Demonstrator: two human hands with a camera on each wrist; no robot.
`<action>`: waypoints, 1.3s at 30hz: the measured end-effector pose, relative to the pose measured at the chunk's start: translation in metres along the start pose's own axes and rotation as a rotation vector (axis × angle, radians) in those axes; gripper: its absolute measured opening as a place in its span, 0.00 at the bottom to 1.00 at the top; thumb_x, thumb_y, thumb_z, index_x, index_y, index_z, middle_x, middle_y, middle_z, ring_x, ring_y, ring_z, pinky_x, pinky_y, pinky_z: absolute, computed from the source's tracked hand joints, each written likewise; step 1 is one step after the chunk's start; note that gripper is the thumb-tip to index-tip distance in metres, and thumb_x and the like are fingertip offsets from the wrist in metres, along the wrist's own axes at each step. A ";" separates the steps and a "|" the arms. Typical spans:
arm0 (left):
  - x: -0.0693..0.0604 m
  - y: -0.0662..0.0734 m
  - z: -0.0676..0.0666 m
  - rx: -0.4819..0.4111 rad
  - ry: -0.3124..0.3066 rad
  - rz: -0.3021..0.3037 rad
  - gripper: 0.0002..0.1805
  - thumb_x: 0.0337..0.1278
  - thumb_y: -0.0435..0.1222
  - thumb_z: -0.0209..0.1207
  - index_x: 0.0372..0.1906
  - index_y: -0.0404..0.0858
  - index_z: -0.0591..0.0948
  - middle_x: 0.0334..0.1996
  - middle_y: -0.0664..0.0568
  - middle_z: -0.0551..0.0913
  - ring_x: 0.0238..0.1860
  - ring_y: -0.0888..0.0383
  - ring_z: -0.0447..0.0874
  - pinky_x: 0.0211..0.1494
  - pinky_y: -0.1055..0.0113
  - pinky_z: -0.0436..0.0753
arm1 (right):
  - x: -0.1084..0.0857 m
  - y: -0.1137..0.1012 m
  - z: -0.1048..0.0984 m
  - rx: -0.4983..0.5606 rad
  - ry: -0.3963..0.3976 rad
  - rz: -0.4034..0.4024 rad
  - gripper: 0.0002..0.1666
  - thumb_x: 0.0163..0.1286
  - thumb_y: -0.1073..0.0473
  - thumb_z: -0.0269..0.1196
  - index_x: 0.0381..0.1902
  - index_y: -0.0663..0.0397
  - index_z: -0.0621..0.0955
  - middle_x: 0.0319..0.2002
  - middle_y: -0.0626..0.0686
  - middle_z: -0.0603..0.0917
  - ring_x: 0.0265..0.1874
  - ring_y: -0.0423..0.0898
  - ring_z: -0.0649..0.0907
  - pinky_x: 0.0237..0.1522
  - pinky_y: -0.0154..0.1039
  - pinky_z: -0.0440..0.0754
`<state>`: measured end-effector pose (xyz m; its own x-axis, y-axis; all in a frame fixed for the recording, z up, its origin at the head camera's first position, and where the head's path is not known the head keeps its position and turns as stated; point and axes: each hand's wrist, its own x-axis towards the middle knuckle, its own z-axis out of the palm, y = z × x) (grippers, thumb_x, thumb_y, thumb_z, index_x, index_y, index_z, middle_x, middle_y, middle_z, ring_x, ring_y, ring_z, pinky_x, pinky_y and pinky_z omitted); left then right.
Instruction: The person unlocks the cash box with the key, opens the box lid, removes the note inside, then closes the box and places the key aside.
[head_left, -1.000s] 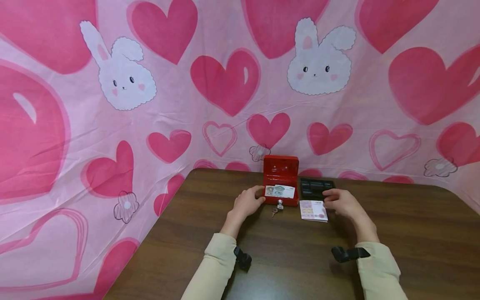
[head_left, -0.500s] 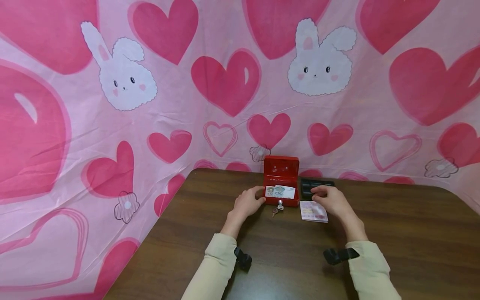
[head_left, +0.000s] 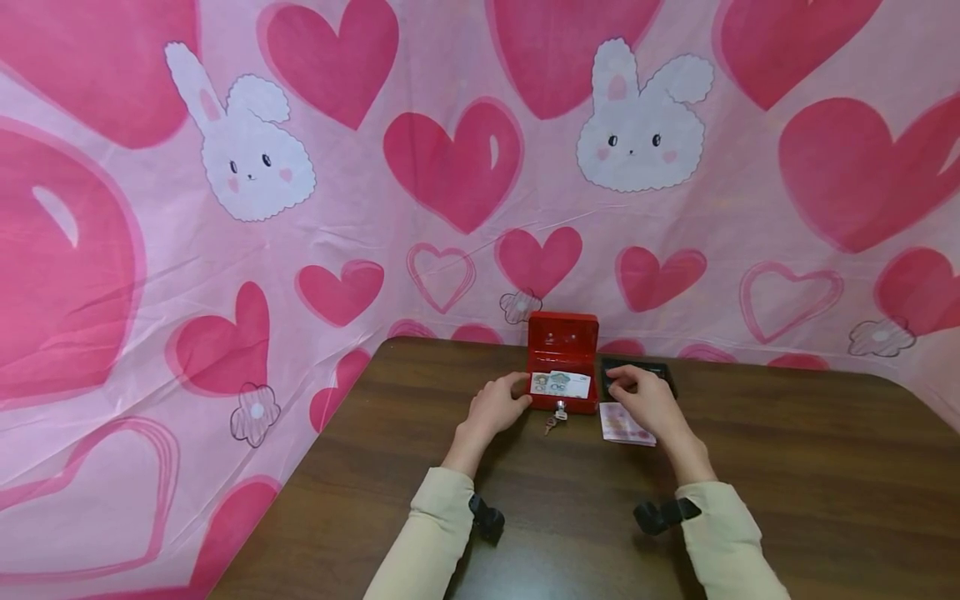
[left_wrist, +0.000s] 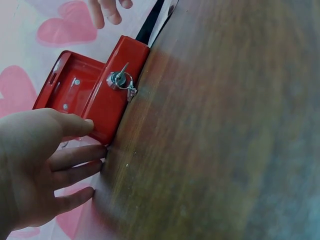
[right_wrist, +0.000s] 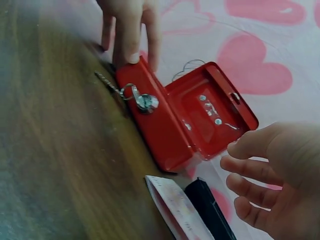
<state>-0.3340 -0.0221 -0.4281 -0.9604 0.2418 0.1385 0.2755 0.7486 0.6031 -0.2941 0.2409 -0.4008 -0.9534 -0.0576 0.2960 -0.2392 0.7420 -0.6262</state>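
Observation:
A red metal cash box (head_left: 562, 333) stands with its lid up, green-grey banknotes (head_left: 559, 384) lying inside. A key sits in the front lock (left_wrist: 116, 80), with another key (head_left: 551, 425) hanging from it. My left hand (head_left: 495, 404) touches the box's left side, thumb on the front corner and fingers stretched along the side. To the right of the box my right hand (head_left: 654, 402) hovers with loosely bent fingers and holds nothing. It partly covers a black tray (right_wrist: 210, 210) in the head view. Folded pink banknotes (head_left: 622, 425) lie in front of the tray.
The box, tray and notes stand on a brown wooden table (head_left: 555, 517), near its back edge. Behind hangs a pink cloth (head_left: 442, 67) with hearts and rabbit faces. Each wrist carries a black camera mount (head_left: 487, 518).
My right hand has moved left, from beside the pink banknotes to above the black tray, closer to the box. My left hand stays at the box's side.

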 end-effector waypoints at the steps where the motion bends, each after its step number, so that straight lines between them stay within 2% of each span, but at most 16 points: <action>1: 0.000 0.000 0.000 0.000 0.001 -0.001 0.24 0.65 0.44 0.61 0.66 0.51 0.76 0.57 0.49 0.84 0.53 0.50 0.84 0.55 0.47 0.80 | 0.000 -0.001 0.002 0.000 0.001 -0.005 0.18 0.71 0.62 0.59 0.56 0.63 0.81 0.41 0.60 0.87 0.38 0.53 0.84 0.42 0.47 0.82; 8: 0.000 0.000 0.000 -0.012 -0.004 -0.006 0.25 0.65 0.45 0.61 0.67 0.51 0.76 0.58 0.49 0.84 0.51 0.51 0.84 0.55 0.49 0.81 | 0.002 -0.007 0.013 0.019 0.003 -0.010 0.19 0.71 0.61 0.59 0.58 0.62 0.79 0.46 0.63 0.86 0.44 0.58 0.85 0.51 0.58 0.81; 11: -0.001 0.001 -0.001 -0.007 -0.002 -0.011 0.25 0.65 0.45 0.61 0.66 0.51 0.76 0.58 0.49 0.84 0.51 0.51 0.84 0.55 0.49 0.81 | 0.002 -0.008 0.017 0.010 -0.015 -0.010 0.20 0.72 0.60 0.59 0.59 0.61 0.79 0.50 0.63 0.85 0.44 0.56 0.83 0.54 0.58 0.80; 17: -0.001 0.003 0.000 -0.001 0.003 -0.009 0.24 0.66 0.44 0.61 0.66 0.50 0.76 0.59 0.49 0.83 0.53 0.50 0.83 0.56 0.48 0.81 | 0.004 -0.008 0.025 -0.016 -0.020 -0.035 0.19 0.70 0.60 0.61 0.57 0.60 0.80 0.51 0.63 0.85 0.38 0.52 0.80 0.51 0.56 0.81; 20: 0.000 0.003 0.000 -0.002 0.000 -0.011 0.24 0.66 0.44 0.61 0.66 0.50 0.76 0.59 0.49 0.83 0.54 0.50 0.83 0.57 0.47 0.80 | 0.004 -0.010 0.028 -0.050 -0.043 -0.032 0.20 0.70 0.58 0.62 0.57 0.60 0.80 0.53 0.64 0.84 0.42 0.54 0.81 0.54 0.57 0.80; 25: 0.000 0.003 0.000 0.000 -0.003 -0.014 0.24 0.66 0.44 0.61 0.66 0.50 0.76 0.59 0.49 0.83 0.54 0.50 0.83 0.57 0.47 0.80 | 0.005 -0.016 0.033 -0.150 -0.085 -0.056 0.23 0.69 0.52 0.63 0.56 0.60 0.80 0.53 0.64 0.84 0.50 0.60 0.82 0.58 0.61 0.77; 30: 0.000 0.003 -0.001 0.013 0.003 -0.011 0.24 0.66 0.44 0.61 0.66 0.50 0.76 0.58 0.48 0.84 0.52 0.50 0.84 0.55 0.48 0.81 | 0.006 -0.025 0.045 -0.341 -0.089 -0.085 0.26 0.69 0.45 0.62 0.54 0.60 0.82 0.48 0.63 0.86 0.42 0.61 0.81 0.52 0.60 0.79; 35: -0.001 0.003 -0.001 0.014 0.004 -0.003 0.24 0.66 0.44 0.61 0.66 0.50 0.77 0.58 0.48 0.84 0.52 0.50 0.84 0.55 0.48 0.81 | 0.006 -0.035 0.057 -0.516 -0.111 -0.021 0.32 0.70 0.38 0.57 0.56 0.57 0.80 0.52 0.64 0.85 0.40 0.60 0.76 0.47 0.58 0.77; 39: 0.000 0.004 0.001 0.015 0.007 0.015 0.24 0.66 0.44 0.61 0.65 0.49 0.77 0.58 0.49 0.84 0.52 0.49 0.84 0.55 0.48 0.81 | 0.007 -0.042 0.059 -0.552 -0.126 0.035 0.35 0.71 0.36 0.55 0.59 0.60 0.78 0.53 0.67 0.83 0.41 0.61 0.74 0.49 0.59 0.75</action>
<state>-0.3325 -0.0190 -0.4265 -0.9563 0.2492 0.1529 0.2907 0.7542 0.5888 -0.3010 0.1701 -0.4149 -0.9818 -0.0811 0.1720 -0.1081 0.9822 -0.1537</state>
